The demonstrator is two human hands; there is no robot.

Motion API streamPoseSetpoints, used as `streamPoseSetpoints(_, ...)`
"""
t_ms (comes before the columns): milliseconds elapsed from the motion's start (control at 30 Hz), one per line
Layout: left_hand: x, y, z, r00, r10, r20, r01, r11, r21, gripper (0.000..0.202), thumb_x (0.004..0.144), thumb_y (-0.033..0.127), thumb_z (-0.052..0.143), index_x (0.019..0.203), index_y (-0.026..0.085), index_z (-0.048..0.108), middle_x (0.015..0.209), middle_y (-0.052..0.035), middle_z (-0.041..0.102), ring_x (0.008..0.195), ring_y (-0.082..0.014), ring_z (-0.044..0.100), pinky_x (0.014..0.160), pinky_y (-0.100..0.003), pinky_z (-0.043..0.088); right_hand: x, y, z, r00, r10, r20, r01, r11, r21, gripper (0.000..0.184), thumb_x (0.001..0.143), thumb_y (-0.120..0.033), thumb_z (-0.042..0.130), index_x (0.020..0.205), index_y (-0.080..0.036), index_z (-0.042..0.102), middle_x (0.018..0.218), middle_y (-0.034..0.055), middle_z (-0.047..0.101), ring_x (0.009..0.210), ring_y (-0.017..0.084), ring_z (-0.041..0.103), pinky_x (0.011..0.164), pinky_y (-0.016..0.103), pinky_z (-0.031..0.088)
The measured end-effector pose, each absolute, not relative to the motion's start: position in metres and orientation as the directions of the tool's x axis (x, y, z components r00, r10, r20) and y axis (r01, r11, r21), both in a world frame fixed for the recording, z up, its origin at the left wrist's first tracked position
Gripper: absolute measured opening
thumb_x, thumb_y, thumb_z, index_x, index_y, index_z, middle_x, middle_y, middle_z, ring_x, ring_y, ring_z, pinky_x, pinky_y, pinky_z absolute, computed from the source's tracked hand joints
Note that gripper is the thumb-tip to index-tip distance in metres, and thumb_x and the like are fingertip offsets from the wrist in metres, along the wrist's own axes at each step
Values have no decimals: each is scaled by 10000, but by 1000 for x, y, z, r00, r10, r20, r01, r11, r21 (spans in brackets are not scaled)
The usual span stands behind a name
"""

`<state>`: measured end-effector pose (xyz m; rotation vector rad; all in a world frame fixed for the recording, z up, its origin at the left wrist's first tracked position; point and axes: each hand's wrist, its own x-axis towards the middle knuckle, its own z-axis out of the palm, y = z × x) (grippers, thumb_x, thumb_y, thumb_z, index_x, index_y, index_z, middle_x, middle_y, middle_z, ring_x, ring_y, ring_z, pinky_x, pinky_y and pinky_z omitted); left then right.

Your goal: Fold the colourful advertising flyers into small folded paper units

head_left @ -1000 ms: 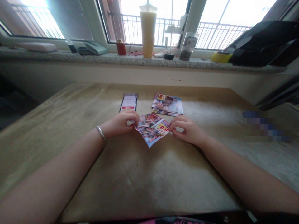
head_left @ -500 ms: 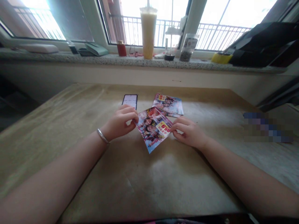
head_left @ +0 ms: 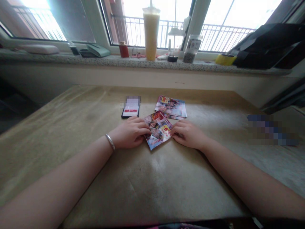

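A colourful printed leaflet (head_left: 158, 129) lies folded on the tan table (head_left: 143, 178) between my hands. My left hand (head_left: 130, 132), with a silver bracelet at the wrist, rests on the leaflet's left edge, fingers curled and pressing it down. My right hand (head_left: 188, 135) pinches the leaflet's right edge with bent fingers. Behind the leaflet lies a small stack of similar leaflets (head_left: 171, 107). A phone (head_left: 131, 109) with a lit screen lies just beyond my left hand.
A stone window sill (head_left: 100, 59) runs along the back, carrying a tall cup of yellow drink (head_left: 151, 31), a red jar (head_left: 123, 50), a glass jar (head_left: 192, 48) and a yellow object (head_left: 225, 58). A black device (head_left: 269, 44) stands at the right.
The leaflet was held raised and tilted between both hands; now it is lowered flat on the table, narrower, with both hands pressing closer together on it.
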<state>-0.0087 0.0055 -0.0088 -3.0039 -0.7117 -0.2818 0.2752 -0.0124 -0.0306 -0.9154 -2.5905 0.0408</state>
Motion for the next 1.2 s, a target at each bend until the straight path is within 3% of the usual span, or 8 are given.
streamPoseSetpoints(167,-8,6,-14,884,436,170,429,-900,75,375,808,171,517,1164,244,606,1171,-44,613,1038,-211,549,912,-357,454,273,-13,-33,-729,592,343,599,795,-98,137,844,-236,548,923,-189,650,912,61,668,846,193,579,771,323,454)
streamPoseSetpoints(333,-10,9,-17,882,417,218,402,-909,111,319,829,150,503,1109,227,635,1131,-59,633,1029,-194,568,908,-335,476,271,-15,-35,-761,545,352,560,826,-67,169,875,-203,493,806,-187,647,881,64,667,829,177,580,759,302,470)
streamPoseSetpoints(467,-7,6,-14,886,408,221,395,-913,102,348,809,146,521,1128,238,629,1144,-49,638,1038,-197,574,923,-345,470,266,-18,-32,-776,529,344,537,840,-82,145,850,-152,486,837,-183,627,911,72,671,872,185,584,793,314,470)
streamPoseSetpoints(600,-1,0,-12,896,396,201,383,-918,101,390,820,247,560,1209,258,583,1214,-51,612,1076,-218,560,923,-365,465,260,-20,-32,-752,572,328,576,812,-97,153,811,-119,482,867,-178,611,921,78,674,873,193,589,786,314,470)
streamPoseSetpoints(867,2,-2,-13,892,408,195,394,-913,109,361,850,380,567,1166,213,609,1166,-72,637,1049,-229,577,911,-371,474,256,-22,-37,-601,717,354,728,673,-130,150,824,-159,470,899,-177,598,836,66,667,760,180,602,693,275,440)
streamPoseSetpoints(1200,7,-10,-14,835,486,259,476,-873,103,303,876,423,519,1044,226,677,1053,-48,687,944,-193,635,822,-297,492,256,-22,-36,-583,729,359,720,668,-188,102,775,-132,495,824,-193,560,816,52,675,794,196,591,703,290,434)
